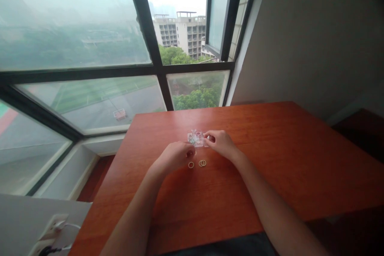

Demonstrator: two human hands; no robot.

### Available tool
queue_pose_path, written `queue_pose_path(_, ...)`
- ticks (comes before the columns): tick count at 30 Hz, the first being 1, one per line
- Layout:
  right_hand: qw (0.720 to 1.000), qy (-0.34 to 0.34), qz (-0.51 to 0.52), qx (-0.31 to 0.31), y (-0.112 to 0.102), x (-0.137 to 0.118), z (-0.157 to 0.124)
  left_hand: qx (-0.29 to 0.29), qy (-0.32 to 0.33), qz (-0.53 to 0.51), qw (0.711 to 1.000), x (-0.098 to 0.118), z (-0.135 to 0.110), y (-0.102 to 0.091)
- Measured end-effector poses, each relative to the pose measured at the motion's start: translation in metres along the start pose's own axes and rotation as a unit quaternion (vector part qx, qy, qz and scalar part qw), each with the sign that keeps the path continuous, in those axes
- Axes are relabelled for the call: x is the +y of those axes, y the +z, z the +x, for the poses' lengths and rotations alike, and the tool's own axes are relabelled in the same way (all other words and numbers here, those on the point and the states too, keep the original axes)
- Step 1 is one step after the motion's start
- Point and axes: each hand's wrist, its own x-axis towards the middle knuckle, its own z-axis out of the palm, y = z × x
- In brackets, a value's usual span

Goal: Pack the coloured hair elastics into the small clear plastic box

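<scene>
A small clear plastic box [199, 142] with compartments lies on the brown table, with small ring-like things inside it. My right hand [222, 143] is closed at the box's right edge, thumb and forefinger pinching it. Just in front of the box's left side, my left hand [177, 155] has its fingers curled together in a pinch. Whatever they hold is too small to make out. Nearer to me lie a single pale ring [191, 165] and a pair of overlapping rings [202, 163], flat on the tabletop.
The wooden table [270, 140] reaches up to dark-framed windows [159, 64] at the back and left. A grey wall [300, 48] stands to the right. At lower left, wall sockets [54, 226] have plugs and cables in them.
</scene>
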Motion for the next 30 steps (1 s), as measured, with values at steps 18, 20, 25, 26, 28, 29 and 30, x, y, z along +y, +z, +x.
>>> queue_pose_path(18, 0.99, -0.005, -0.045, -0.136, -0.017, -0.006, -0.008, 0.185, -0.044, -0.018, 0.982, -0.006, 0.033, 0.024)
queue_pose_path(20, 0.989, -0.009, -0.048, -0.14, -0.018, -0.007, -0.009, 0.185, -0.037, -0.02, 0.982, -0.007, 0.028, 0.021)
queue_pose_path(25, 0.984, -0.032, -0.04, -0.17, -0.019, -0.013, -0.012, 0.158, -0.004, -0.038, 0.987, -0.011, 0.013, 0.007)
queue_pose_path(26, 0.982, -0.038, -0.036, -0.183, -0.018, -0.015, -0.013, 0.152, -0.001, -0.043, 0.987, -0.012, 0.01, 0.004)
queue_pose_path(28, 0.976, -0.046, -0.03, -0.212, -0.016, -0.019, -0.015, 0.137, -0.001, -0.049, 0.989, -0.013, 0.005, -0.001)
queue_pose_path(29, 0.973, -0.047, -0.029, -0.224, -0.016, -0.021, -0.015, 0.129, -0.002, -0.05, 0.99, -0.013, 0.004, -0.003)
queue_pose_path(30, 0.97, -0.047, -0.031, -0.235, -0.014, -0.023, -0.016, 0.118, -0.004, -0.051, 0.992, -0.014, 0.003, -0.004)
